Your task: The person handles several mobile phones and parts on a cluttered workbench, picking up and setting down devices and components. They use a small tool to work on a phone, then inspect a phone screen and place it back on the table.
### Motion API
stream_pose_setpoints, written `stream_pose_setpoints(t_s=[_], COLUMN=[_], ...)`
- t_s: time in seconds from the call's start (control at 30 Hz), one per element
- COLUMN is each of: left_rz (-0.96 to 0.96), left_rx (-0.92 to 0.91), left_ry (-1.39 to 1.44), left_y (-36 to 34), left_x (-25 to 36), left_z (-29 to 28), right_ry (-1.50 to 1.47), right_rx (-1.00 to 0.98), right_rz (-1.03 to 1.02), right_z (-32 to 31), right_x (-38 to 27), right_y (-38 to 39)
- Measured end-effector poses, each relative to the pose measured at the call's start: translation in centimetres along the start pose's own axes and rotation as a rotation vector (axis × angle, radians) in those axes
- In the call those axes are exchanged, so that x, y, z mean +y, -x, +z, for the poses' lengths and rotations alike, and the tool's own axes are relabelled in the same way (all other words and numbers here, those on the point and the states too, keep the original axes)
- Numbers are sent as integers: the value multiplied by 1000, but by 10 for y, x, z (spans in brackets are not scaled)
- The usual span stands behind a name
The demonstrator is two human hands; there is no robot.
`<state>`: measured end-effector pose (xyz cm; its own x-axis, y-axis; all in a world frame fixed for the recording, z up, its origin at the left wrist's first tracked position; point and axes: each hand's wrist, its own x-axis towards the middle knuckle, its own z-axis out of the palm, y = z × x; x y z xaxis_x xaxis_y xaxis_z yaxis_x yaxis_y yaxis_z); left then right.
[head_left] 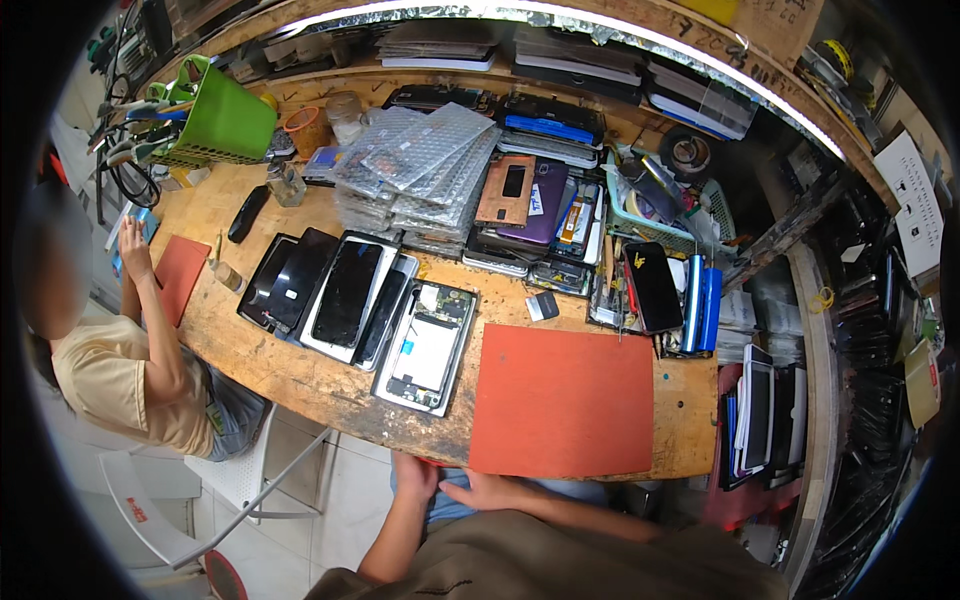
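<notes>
My left hand (415,478) is low at the front edge of the wooden bench (260,365), its fingertips hidden. My right hand (480,490) rests beside it over my lap, fingers mostly out of sight. A small red patch shows between them under the edge; I cannot tell what it is. Just above lie an orange mat (560,398) and an opened tablet (422,350) with exposed board. Left of these are stacked dark and white tablets (345,290).
A co-worker (130,380) sits at left, hands raised by another orange mat (182,275). Bubble-wrapped slabs (420,165), device stacks (535,200), a green basket (215,115) and a tool tray (615,290) crowd the back. Shelves (760,420) stand at right.
</notes>
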<state>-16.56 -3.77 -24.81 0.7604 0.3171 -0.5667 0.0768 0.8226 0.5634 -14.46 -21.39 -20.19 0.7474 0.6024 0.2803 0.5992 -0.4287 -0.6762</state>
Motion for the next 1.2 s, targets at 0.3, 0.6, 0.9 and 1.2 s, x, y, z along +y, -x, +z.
stream_pose_setpoints(t_s=[0.3, 0.6, 0.9, 1.2], left_rz=[718, 2123, 2623, 2425], left_rx=[482, 791, 779, 567], left_ry=[277, -332, -571, -311], left_y=[29, 153, 165, 181], left_x=[148, 276, 300, 299], left_z=[-17, 88, 115, 112], right_ry=[-138, -97, -28, 11], right_rx=[-292, -326, -270, -460], right_rz=[279, 362, 376, 403], right_z=[1, 18, 49, 35], right_x=[45, 55, 65, 60], right_y=[14, 16, 24, 28])
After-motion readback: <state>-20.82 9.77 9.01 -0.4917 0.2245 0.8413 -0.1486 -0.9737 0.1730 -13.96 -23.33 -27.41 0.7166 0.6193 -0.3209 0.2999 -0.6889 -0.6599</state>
